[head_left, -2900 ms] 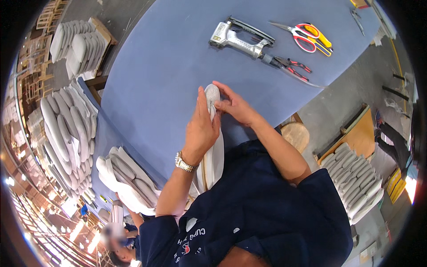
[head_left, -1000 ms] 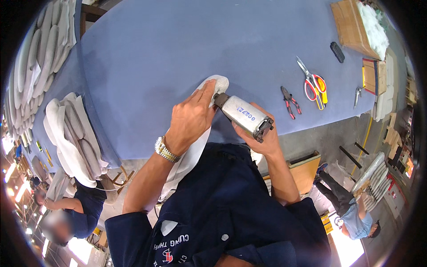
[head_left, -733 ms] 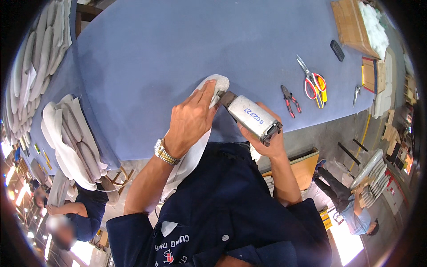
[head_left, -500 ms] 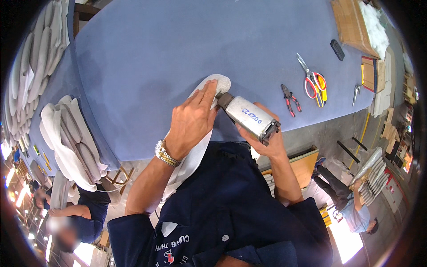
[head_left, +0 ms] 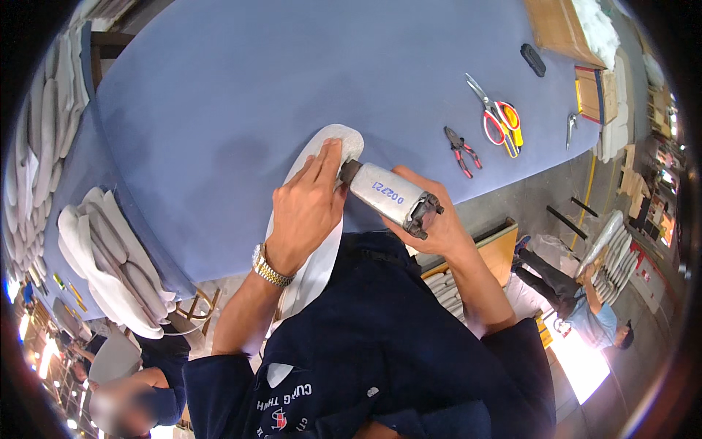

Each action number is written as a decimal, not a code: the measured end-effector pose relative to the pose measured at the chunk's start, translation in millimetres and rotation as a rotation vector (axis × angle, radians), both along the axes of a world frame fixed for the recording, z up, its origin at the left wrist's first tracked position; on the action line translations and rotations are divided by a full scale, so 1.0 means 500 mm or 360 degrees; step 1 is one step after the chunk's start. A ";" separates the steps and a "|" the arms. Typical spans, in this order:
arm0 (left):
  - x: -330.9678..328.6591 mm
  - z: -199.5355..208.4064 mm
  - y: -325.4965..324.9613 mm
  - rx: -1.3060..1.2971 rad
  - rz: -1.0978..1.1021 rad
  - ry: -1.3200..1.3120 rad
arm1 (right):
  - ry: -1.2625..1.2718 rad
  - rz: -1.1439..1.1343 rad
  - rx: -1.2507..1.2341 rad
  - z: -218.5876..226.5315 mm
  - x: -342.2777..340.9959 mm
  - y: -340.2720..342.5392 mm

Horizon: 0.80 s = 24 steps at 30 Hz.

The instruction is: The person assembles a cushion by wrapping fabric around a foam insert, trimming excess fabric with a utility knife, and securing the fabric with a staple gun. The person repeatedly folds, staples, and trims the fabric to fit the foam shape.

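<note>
A long, rounded piece (head_left: 341, 132) covered in pale grey-white fabric lies across the near edge of the blue table. My left hand (head_left: 308, 201) rests on top of it, fingers stretched out flat and pressing the fabric near its far end. My right hand (head_left: 433, 219) is wrapped round a silver staple gun (head_left: 387, 193). The gun's dark nose meets the fabric right beside my left fingertips. Its handle and the fingers around it are mostly hidden beneath the body.
Pliers (head_left: 462, 152), red-handled scissors (head_left: 493, 111), a yellow cutter (head_left: 514, 139) and a black object (head_left: 533, 60) lie to the right on the blue table (head_left: 241, 80). Fabric-covered pieces (head_left: 110, 256) are stacked at left. Co-workers stand lower left and right (head_left: 592, 314).
The view has shifted slightly, so the table tools appear further left. My left hand and the staple gun stay together at the fabric piece. The co-worker at lower left has moved.
</note>
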<state>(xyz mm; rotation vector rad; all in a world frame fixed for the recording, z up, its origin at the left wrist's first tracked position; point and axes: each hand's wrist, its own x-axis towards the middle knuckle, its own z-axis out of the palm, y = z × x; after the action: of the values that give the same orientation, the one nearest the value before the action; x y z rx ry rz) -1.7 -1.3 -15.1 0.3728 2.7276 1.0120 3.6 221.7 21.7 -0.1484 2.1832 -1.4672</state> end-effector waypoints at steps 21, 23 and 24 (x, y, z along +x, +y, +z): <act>0.015 0.006 0.041 0.0069 0.0061 -0.0086 | 0.0479 -0.0205 -0.0114 -0.052 0.067 0.035; 0.014 0.000 0.043 0.0092 0.0011 -0.0074 | 0.0463 -0.0276 -0.0163 -0.059 0.078 0.042; 0.014 -0.001 0.045 0.0085 -0.0008 -0.0059 | 0.0453 -0.0314 -0.0188 -0.061 0.081 0.043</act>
<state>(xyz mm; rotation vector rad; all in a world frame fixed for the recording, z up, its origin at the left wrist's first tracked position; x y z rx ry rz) 5.2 21.2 -15.4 0.3661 2.6697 1.0813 44.0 243.4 -8.8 -0.1975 2.3912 -1.7799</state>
